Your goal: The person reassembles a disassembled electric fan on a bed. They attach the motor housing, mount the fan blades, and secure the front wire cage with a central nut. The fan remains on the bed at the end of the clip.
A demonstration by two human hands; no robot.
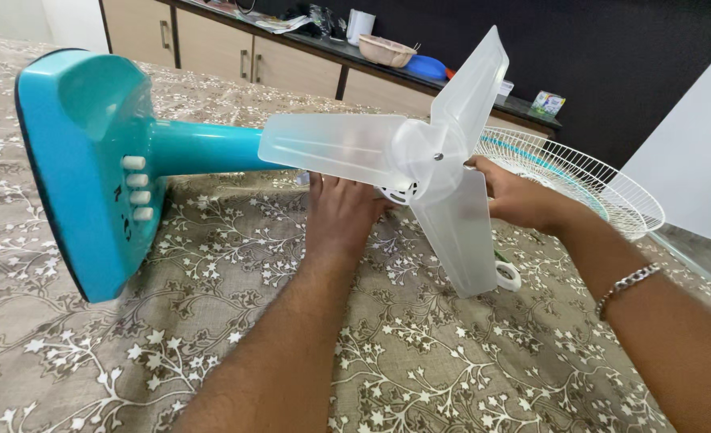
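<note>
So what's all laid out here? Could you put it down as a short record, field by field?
Place: bed cover, brown with a white leafy print
Main thing: teal fan lying on its side
Blade: translucent three-bladed fan blade on the shaft
Left hand: behind the blade, at the motor
Right hand: behind the blade hub
Nearby: white wire guard; white ring

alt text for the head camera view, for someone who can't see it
Two bare hands, left hand and right hand, hold a translucent three-blade fan propeller on a teal table fan lying on a floral bedspread. A white wire fan guard lies behind.
</note>
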